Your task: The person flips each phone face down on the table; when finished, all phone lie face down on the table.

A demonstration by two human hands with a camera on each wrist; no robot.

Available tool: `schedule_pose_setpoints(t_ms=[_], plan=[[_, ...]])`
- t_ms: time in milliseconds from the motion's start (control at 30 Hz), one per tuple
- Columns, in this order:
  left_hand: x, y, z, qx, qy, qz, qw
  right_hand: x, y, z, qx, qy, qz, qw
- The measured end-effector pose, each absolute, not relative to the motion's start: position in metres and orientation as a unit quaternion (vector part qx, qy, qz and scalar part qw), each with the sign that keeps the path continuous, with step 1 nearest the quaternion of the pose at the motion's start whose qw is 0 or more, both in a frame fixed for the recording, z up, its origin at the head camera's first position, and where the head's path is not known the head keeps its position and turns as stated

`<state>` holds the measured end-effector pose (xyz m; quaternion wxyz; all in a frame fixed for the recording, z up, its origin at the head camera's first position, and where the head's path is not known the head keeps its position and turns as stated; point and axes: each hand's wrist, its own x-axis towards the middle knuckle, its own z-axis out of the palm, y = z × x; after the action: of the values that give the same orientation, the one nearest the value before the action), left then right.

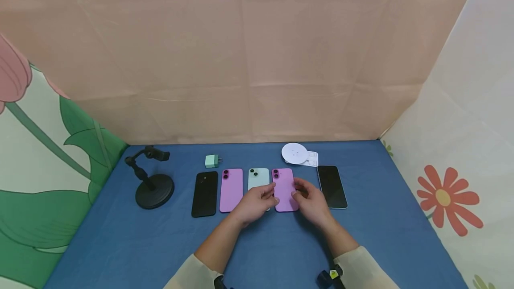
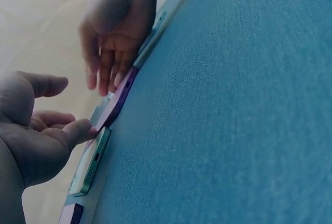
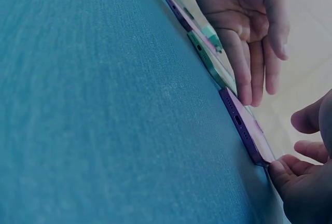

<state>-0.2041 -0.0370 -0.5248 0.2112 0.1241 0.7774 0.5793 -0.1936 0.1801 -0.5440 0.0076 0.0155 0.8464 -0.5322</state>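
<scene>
Several phones lie in a row on the blue cloth. Both my hands are at a purple phone [image 1: 284,191], which lies back up with its camera at the far end. Along its left edge, my left hand [image 1: 254,204] has its fingertips, partly covering the mint-green phone [image 1: 258,177] beside it. My right hand [image 1: 314,202] is on the opposite side, fingertips right at the long edge. In the right wrist view, its fingers [image 3: 282,169] meet the purple phone's near corner. The thumbs stand apart from the fingers on both hands.
Left of the hands lie another purple phone [image 1: 231,191] and a black phone [image 1: 205,194]; a dark-screened phone [image 1: 332,186] lies on the right. Behind them are a mint charger plug [image 1: 211,161] and a white round disc [image 1: 294,153]. A black stand [image 1: 154,191] is at left.
</scene>
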Motion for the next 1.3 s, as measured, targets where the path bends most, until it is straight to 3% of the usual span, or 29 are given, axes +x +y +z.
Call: schedule_pose_setpoints(t_ms=[1300], plan=[[-0.214,0.037,-0.531,0.122,0.748,0.619,0.204,-0.184,0.249,-0.533,0.0,0.875,-0.483,-0.03]])
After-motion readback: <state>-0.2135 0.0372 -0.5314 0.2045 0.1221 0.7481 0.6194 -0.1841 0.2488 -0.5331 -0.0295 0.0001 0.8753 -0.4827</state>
